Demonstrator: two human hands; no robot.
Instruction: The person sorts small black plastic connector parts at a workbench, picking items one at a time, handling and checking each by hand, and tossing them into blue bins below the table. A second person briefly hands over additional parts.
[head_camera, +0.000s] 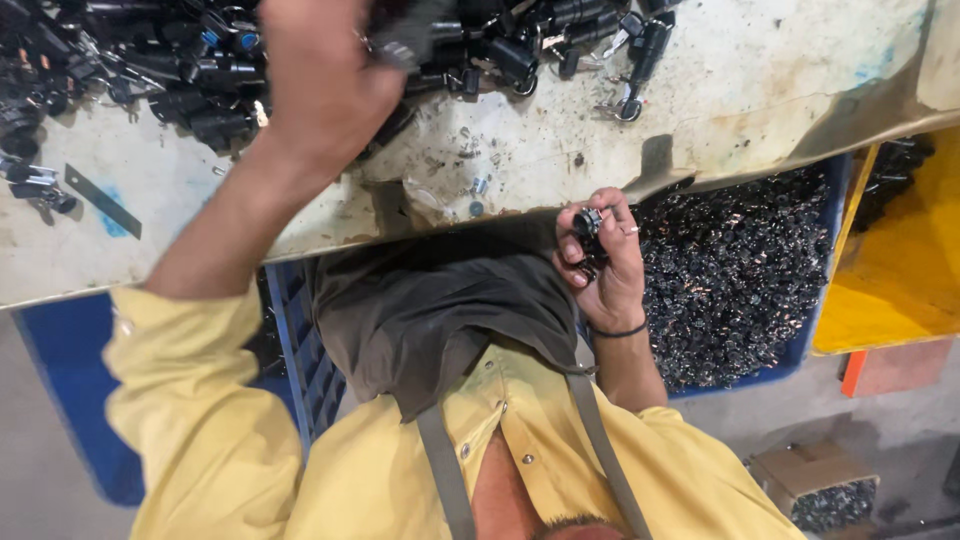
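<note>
At the far left, a heap of black cylindrical parts (150, 65) is lying across the far side of the stained worktable (760, 90), with a flat metal strip (102, 200) resting nearer to you. You are stretching your left hand (315, 75) out into that heap; its back is facing the camera and the fingers are blurred against the parts, so I cannot tell whether they are gripping anything. Nearer, a dark brown apron (440, 310) is hanging over your yellow shirt. Just to the right, you are holding your right hand (603, 265) at the table's near edge, with the fingers curled around a small black part (587, 221). Beyond it, a blue crate (800, 345) is sitting under the table, brimming with small dark pieces, and a yellow bin (895, 270) is standing at the right.
</note>
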